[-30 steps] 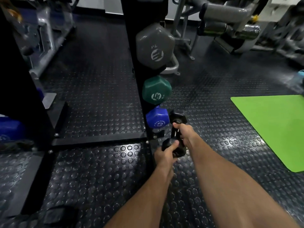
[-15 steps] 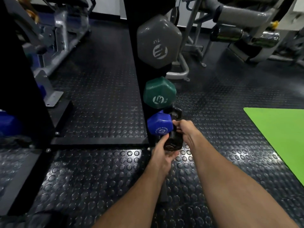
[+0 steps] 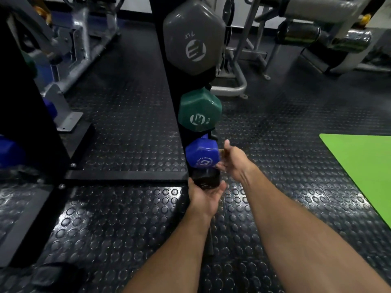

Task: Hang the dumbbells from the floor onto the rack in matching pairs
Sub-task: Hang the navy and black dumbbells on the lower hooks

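A black upright rack (image 3: 169, 85) carries a grey dumbbell (image 3: 193, 37) at the top, a green dumbbell (image 3: 198, 111) below it and a blue dumbbell (image 3: 201, 153) lower still. Under the blue one sits a small black dumbbell (image 3: 206, 179) at the rack's lowest slot. My left hand (image 3: 205, 196) cups the near end of the black dumbbell from below, fingers and thumb curled round it. My right hand (image 3: 234, 160) hovers just right of the blue dumbbell, thumb up and fingers loose, holding nothing that I can see.
A bright green mat (image 3: 359, 166) lies on the studded rubber floor at the right. Gym machines (image 3: 317, 34) stand behind the rack. A second dark rack (image 3: 25, 106) with a blue dumbbell (image 3: 10, 153) stands at the left. The rack's base bar (image 3: 127, 176) runs across the floor.
The black dumbbell moved from beside the rack in under the blue dumbbell. My right hand let go of its handle and opened; my left hand stayed on its near end.
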